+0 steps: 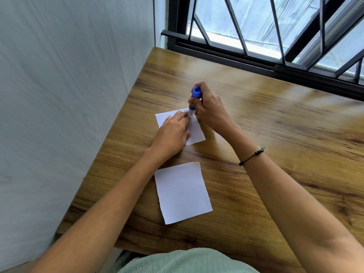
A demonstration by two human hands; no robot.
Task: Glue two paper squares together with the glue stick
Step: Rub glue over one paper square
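Two white paper squares lie on the wooden table (275, 134). The far square (196, 131) is pinned flat under my left hand (173, 133), fingers spread on it. My right hand (210, 109) grips a blue glue stick (194, 100), held nearly upright, its white tip touching the far square's top edge beside my left fingertips. The near square (182, 193) lies free between my forearms, touched by nothing.
A grey wall (69, 95) runs along the table's left edge. A black-framed window with bars (266, 36) borders the far edge. Bare wood stretches to the right of my right arm. The glue stick's cap is not in view.
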